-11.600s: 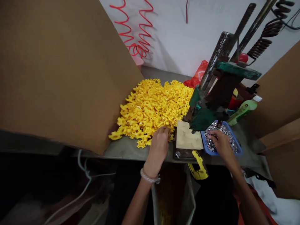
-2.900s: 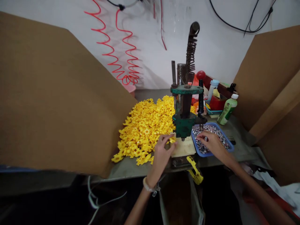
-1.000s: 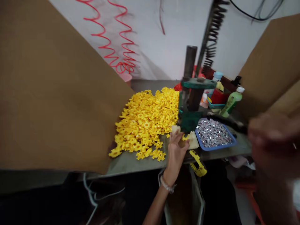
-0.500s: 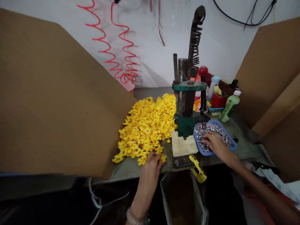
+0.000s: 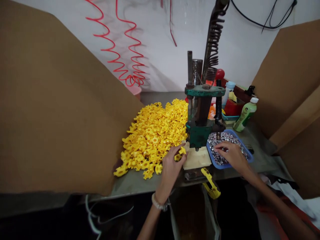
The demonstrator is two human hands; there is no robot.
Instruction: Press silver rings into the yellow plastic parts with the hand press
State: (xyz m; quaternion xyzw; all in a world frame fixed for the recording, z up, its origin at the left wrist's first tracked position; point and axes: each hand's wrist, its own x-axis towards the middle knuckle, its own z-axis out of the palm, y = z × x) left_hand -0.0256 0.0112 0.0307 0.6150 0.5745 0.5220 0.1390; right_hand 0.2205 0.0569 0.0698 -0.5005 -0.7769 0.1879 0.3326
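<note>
Left of the green hand press [image 5: 200, 135], your left hand [image 5: 171, 166] pinches a lobed yellow plastic piece [image 5: 182, 150] between thumb and index finger, by the near edge of the pale pad [image 5: 197, 160] under the press. Piece looks light, stiff, probably a bit slick, not very fragile; best held by opposite outer lobes. Right of the press, your right hand [image 5: 233, 155] is at the blue tray [image 5: 226, 166] of small metal parts [image 5: 220, 160]; fingertips bunched, can't tell if they've got one.
</note>
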